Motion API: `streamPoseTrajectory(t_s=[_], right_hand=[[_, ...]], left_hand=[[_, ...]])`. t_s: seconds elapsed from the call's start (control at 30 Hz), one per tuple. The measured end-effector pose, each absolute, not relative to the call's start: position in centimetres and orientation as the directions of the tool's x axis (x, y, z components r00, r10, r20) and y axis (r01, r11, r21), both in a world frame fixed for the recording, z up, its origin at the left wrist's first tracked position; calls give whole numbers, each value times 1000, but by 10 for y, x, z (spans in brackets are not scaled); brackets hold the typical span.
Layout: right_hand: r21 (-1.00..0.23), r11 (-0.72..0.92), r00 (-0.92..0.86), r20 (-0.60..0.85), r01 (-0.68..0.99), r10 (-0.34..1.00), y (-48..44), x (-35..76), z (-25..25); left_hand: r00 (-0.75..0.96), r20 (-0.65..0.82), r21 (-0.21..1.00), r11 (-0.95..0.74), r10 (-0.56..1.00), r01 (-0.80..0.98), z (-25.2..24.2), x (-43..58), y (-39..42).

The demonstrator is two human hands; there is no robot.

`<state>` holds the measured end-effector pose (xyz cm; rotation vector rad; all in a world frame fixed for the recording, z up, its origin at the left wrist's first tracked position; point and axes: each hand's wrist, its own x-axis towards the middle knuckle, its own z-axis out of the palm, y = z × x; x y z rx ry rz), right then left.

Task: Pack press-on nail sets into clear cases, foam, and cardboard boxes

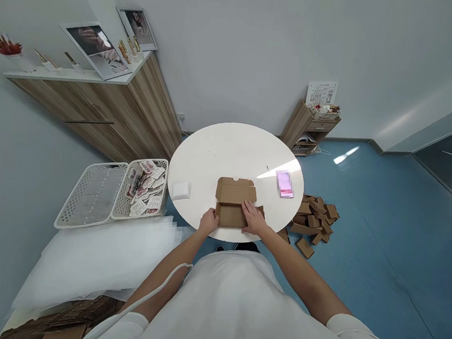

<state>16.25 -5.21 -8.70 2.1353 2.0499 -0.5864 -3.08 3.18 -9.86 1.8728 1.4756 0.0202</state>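
Note:
An open brown cardboard box lies near the front edge of the round white table, its lid raised on the far side. At the box's left end, my left hand grips the cardboard side with closed fingers. My right hand rests over the right end of the box, fingers stretched out across the cardboard. The inside of the box that shows is bare. To the left on the table lies a small white packet; to the right, a phone with a blurred pink screen.
Left of the table, a white basket holds printed cards beside another basket. White sheets lie in front of them. Small brown boxes are heaped on the floor at right. Cabinets stand along the wall.

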Motion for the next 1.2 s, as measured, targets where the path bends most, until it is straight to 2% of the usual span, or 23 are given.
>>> streamPoseTrajectory(t_s=[0.37,0.57,0.7,0.83,0.9,1.1,1.2], right_hand=[[-212,-35,-56,-407,977,912,-57,169,-73],[-209,-56,-36,-415,976,909,-57,168,-71],[-214,-58,-37,-415,975,909,-55,170,-71],[-226,-61,-40,-420,972,907,-53,173,-71],[-232,-56,-47,-415,971,909,-52,174,-72],[-246,-13,-86,-387,969,918,-49,173,-73],[-249,-9,-92,-390,968,916,-47,173,-72]], left_hand=[[338,-399,417,-160,852,895,-94,-22,33],[337,-375,399,-177,864,900,-94,-14,29],[400,-336,452,-227,852,863,-92,-23,28],[554,-220,615,-326,803,718,-89,-37,29],[635,-174,654,-393,753,646,-87,-41,32],[688,-346,581,-430,638,691,-85,-35,50],[687,-376,558,-440,622,704,-86,-30,57]])
